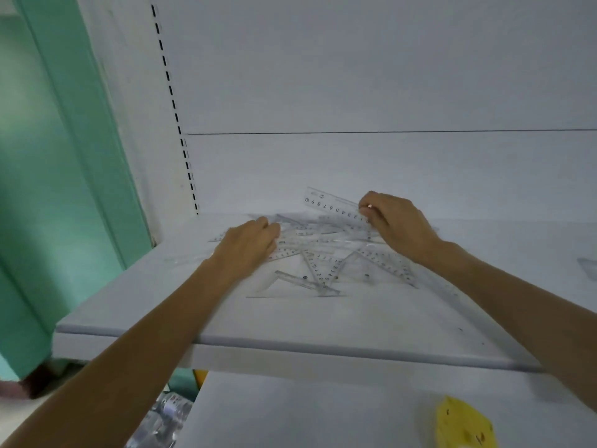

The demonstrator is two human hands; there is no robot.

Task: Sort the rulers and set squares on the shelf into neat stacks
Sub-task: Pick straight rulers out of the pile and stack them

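Your left hand [248,244] lay on the nine o'clock side of the heap [316,240] of clear rulers and set squares. Its fingers were bent down onto the plastic; I cannot tell whether it actually held a piece. The heap sat mid-shelf [145,302], its pieces crossing at all angles, with one set square [314,270] spilled out toward six o'clock. At the heap's two o'clock, your right hand [397,224] pinched a ruler [332,206] by its end between thumb and fingers, with the free end tilted up off the heap.

These pieces looked light, thin, stiff and slick, and probably brittle if bent. One lying flat would be hard to lift, so you would do best to slide it clear and take it by an end or an edge. The set squares' corners could snag in each other's openings, so lifting from the top of the heap seemed safer than pulling from below.

A green door frame [64,156] stood off at nine o'clock, well apart. Below the shelf, wrapped packs [164,415] lay at seven o'clock and a yellow object [462,425] at five. A stray clear piece [588,266] sat at three o'clock, at the picture's edge. Nothing blocked your reach.
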